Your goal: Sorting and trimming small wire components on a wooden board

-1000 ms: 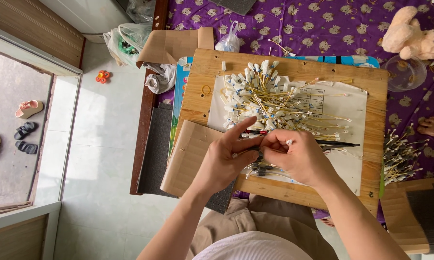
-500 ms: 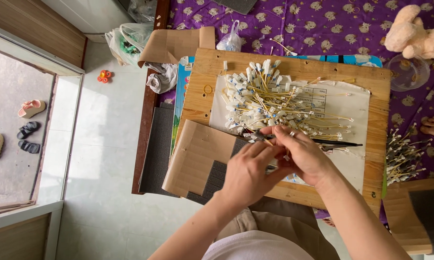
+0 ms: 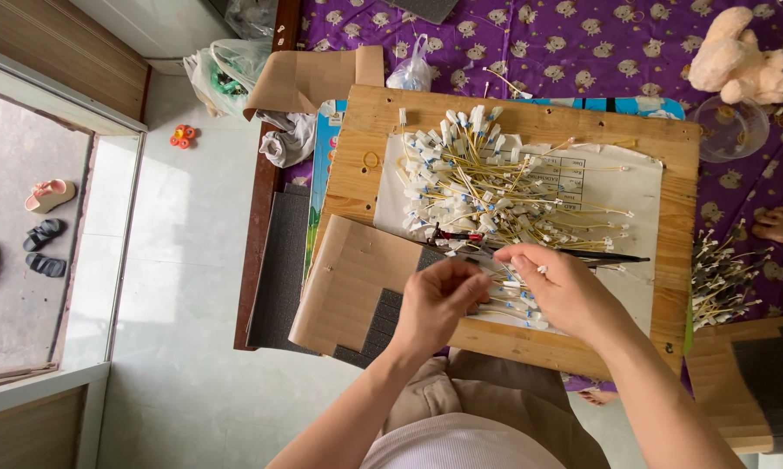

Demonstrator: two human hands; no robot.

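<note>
A wooden board [image 3: 365, 130] lies across my lap with a white paper sheet [image 3: 635, 174] on it. A heap of thin yellow wires with white connectors [image 3: 487, 191] covers the sheet. My left hand [image 3: 435, 304] and my right hand [image 3: 565, 287] meet at the board's near edge, both pinching small wires from a row [image 3: 513, 304] laid there. A brown cardboard flap [image 3: 348, 287] lies under my left hand. Black tweezers [image 3: 609, 257] rest just beyond my right hand.
More wire bundles [image 3: 722, 278] lie at the right on the purple patterned cloth [image 3: 600, 52]. A plush toy [image 3: 739, 61] and a clear bowl [image 3: 730, 130] sit at the far right. A bare foot [image 3: 782, 226] shows at the right edge. Sandals [image 3: 44, 217] lie on the floor at left.
My left hand has slid right and down along the board's near edge. Both hands stay together on the small wires.
</note>
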